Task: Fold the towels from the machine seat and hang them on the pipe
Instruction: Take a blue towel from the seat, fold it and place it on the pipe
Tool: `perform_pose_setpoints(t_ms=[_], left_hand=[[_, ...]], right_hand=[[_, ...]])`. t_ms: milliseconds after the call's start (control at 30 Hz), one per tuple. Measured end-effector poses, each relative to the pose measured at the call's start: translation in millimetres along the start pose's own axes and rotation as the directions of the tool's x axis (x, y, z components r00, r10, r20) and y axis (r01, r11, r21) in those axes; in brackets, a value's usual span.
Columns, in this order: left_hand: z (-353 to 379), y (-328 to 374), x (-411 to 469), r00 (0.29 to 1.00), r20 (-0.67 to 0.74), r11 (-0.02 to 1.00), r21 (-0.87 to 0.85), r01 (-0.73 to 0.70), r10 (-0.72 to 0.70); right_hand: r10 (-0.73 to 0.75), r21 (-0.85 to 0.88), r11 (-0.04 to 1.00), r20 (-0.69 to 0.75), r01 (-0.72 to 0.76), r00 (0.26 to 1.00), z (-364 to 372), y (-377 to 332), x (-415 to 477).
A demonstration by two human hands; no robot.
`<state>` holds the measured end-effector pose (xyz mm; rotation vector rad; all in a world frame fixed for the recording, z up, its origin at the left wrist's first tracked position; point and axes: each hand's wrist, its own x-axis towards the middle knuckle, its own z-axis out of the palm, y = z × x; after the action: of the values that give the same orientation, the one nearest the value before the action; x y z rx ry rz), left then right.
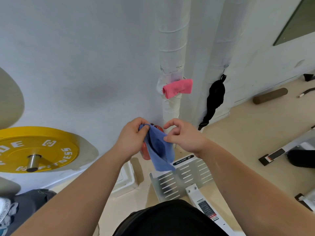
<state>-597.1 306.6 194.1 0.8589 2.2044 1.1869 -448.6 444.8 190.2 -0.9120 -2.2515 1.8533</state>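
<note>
A small blue towel (160, 150) hangs in front of me, partly folded, between both hands. My left hand (132, 138) grips its upper left corner with curled fingers. My right hand (183, 136) pinches its right edge between thumb and fingertip, the other fingers arched above. A pink towel (177, 88), folded, hangs on a stub of the white wrapped pipe (172, 48) that runs up the wall just beyond my hands. The machine seat is out of view.
A yellow weight plate (34, 150) on a bar sits at left. A red object (144, 152) stands behind the blue towel. A black strap (214, 99) hangs on a second wrapped pipe. A white slotted footplate (180, 181) lies below, machine frames at right.
</note>
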Motion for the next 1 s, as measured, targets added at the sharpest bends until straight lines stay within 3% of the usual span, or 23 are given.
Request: perform_pose_setpoints(t_ms=[133,233,333,433,567,667,833,900,1000], left_hand=[[-11.6,-2.0,5.0,0.995,-0.093,1.000,0.002,0.021,-0.021],[-16.1,0.4,11.2,0.990,-0.125,0.998,-0.027,0.056,-0.059],[-18.3,7.3,13.1,0.996,-0.022,0.996,-0.035,0.080,-0.081],[-18.2,12.4,4.6,0.986,0.145,0.995,0.074,0.071,-0.081],[-16.6,27.8,-14.2,0.966,0.258,0.996,0.079,-0.034,0.012],[-15.7,34.0,-19.8,0.972,0.219,0.991,0.090,-0.103,0.081],[-3.3,29.9,-27.5,0.995,-0.098,0.983,-0.184,-0.024,0.006],[2.1,28.0,-31.9,0.990,-0.102,0.931,-0.362,0.055,-0.098],[3.7,20.9,-34.5,0.969,0.016,0.776,-0.596,0.206,-0.245]], right_hand=[[0.028,-0.073,0.997,0.117,-0.019,0.993,-13.9,4.5,-5.6],[0.025,0.093,0.995,0.131,-0.037,0.991,-13.6,6.0,-7.7],[0.010,0.309,0.951,0.028,-0.018,1.000,-7.3,2.6,-8.0],[0.016,0.330,0.944,-0.109,0.021,0.994,4.6,-3.8,-9.6],[0.038,0.385,0.923,-0.057,-0.013,0.998,22.3,-7.7,-16.7],[-0.028,0.394,0.917,-0.087,0.061,0.996,27.8,-12.6,-22.6],[-0.087,0.313,0.936,-0.239,0.161,0.967,39.8,-14.1,-21.2],[-0.077,0.355,0.918,-0.269,0.174,0.960,41.9,-15.0,-20.5],[-0.099,0.329,0.926,-0.270,0.188,0.958,42.7,-15.3,-20.8]])
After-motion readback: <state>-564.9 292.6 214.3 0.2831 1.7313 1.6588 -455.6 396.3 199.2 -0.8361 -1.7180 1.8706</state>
